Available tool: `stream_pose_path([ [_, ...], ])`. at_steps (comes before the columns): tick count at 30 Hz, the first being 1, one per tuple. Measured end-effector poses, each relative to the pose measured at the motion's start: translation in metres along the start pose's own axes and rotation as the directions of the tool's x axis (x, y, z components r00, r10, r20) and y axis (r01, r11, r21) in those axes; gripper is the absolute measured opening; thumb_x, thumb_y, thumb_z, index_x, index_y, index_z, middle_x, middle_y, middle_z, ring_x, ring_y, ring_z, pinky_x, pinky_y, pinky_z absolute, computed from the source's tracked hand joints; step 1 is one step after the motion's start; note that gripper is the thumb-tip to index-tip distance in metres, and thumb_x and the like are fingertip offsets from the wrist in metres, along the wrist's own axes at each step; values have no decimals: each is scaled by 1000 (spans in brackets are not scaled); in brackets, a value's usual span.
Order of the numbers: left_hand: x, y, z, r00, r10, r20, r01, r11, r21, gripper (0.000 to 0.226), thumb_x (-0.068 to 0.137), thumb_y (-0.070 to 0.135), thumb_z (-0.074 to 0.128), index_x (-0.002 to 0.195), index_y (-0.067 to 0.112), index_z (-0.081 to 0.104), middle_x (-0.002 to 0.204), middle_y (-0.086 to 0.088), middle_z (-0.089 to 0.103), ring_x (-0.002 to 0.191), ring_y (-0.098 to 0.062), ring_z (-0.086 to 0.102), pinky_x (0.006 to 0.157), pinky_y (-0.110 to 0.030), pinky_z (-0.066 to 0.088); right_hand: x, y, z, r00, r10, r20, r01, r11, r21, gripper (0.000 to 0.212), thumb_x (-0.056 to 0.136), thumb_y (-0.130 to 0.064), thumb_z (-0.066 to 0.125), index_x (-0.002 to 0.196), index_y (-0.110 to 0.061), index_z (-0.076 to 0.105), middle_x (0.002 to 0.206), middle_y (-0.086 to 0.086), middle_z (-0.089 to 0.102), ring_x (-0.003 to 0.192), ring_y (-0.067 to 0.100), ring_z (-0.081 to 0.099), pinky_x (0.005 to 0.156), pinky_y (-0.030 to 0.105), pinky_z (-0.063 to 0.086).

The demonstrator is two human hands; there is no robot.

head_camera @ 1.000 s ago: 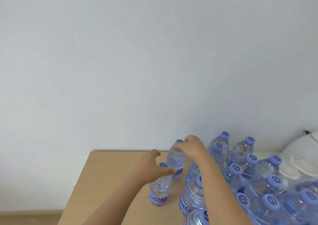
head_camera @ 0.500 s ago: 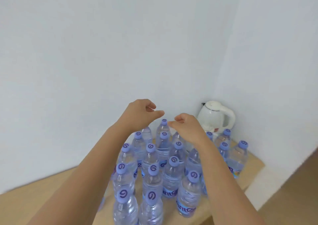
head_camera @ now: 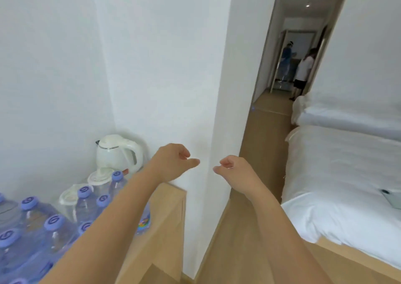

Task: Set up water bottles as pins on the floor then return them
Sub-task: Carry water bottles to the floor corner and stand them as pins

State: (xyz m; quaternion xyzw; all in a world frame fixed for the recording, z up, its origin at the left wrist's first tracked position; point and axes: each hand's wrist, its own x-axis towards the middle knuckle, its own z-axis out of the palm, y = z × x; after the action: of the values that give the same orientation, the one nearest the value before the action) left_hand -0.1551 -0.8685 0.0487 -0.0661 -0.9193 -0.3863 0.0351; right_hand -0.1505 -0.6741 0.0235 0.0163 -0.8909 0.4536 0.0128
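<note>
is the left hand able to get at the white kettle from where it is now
Probably yes. The left hand is empty, held in the air just right of the kettle, whose handle faces it, with nothing between them. The water bottles stand nearer the camera.

Wall corner (head_camera: 219, 110) straight ahead; bottles (head_camera: 54, 225), kettle (head_camera: 117, 151) crowd left; floor strip (head_camera: 258, 153) beside bed (head_camera: 342, 175) open.

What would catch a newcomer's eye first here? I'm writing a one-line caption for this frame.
Two bare forearms reach out mid-frame, the left hand and right hand loosely curled and holding nothing. At lower left, a crowd of water bottles with purple caps fills the wooden table, with a white kettle behind them in the corner. On the right lies a white bed, and two people stand far down the hallway.
</note>
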Motion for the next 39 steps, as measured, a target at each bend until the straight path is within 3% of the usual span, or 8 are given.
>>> stream_pose_path([
  [6,79,57,74,976,147,160,-146,989,-12,36,81,48,65,103,20,62,95,11,57,89,-10,55,72,-21,40,47,54,-68,992,44,-116,-47,999,-23,45,88,-38,60,126,-16,54,123,-5,54,102,5,49,69,14,37],
  [9,125,77,108,952,209,223,-214,977,-2,38,82,48,63,105,17,63,101,7,59,94,-12,55,77,-21,41,83,76,-90,986,62,-154,-68,997,-33,46,88,-38,59,127,-15,53,124,-4,55,103,6,50,75,16,38],
  [15,238,127,167,895,324,306,-348,937,28,39,85,42,61,91,4,67,98,-11,65,82,-16,58,70,-26,44,163,117,-143,964,122,-236,-143,987,-72,39,88,-43,56,118,-17,55,115,-4,57,102,11,55,80,23,43],
  [20,334,172,214,852,362,377,-384,923,-20,26,85,46,59,97,24,63,94,13,59,88,-4,54,63,-17,37,217,148,-204,913,177,-368,-200,979,-26,42,88,-40,57,123,-17,53,116,-6,53,110,13,52,91,27,43],
  [25,418,220,267,825,400,399,-415,908,-52,23,84,47,61,85,25,64,87,7,64,81,-6,59,62,-21,40,272,190,-253,877,227,-424,-228,972,49,45,88,-37,58,126,-14,52,127,0,53,115,16,51,97,31,43],
  [28,470,255,300,820,429,379,-445,894,-51,22,84,47,61,89,26,64,87,9,62,81,-4,57,60,-21,39,320,218,-290,877,223,-427,-229,973,38,46,88,-35,58,128,-12,52,131,2,52,118,19,50,95,27,41],
  [33,570,308,339,849,445,284,-450,892,-54,25,87,42,60,89,18,66,85,8,62,75,-5,55,57,-20,36,416,255,-367,899,171,-403,-204,978,-41,35,89,-35,57,115,-11,55,113,-1,50,104,16,49,84,24,38],
  [39,667,354,379,866,432,253,-439,898,-27,23,88,40,57,81,21,47,83,-2,44,66,-13,39,54,-21,27,522,288,-453,916,138,-377,-199,972,-127,31,89,-35,57,111,-14,57,117,0,54,113,20,52,86,27,41],
])
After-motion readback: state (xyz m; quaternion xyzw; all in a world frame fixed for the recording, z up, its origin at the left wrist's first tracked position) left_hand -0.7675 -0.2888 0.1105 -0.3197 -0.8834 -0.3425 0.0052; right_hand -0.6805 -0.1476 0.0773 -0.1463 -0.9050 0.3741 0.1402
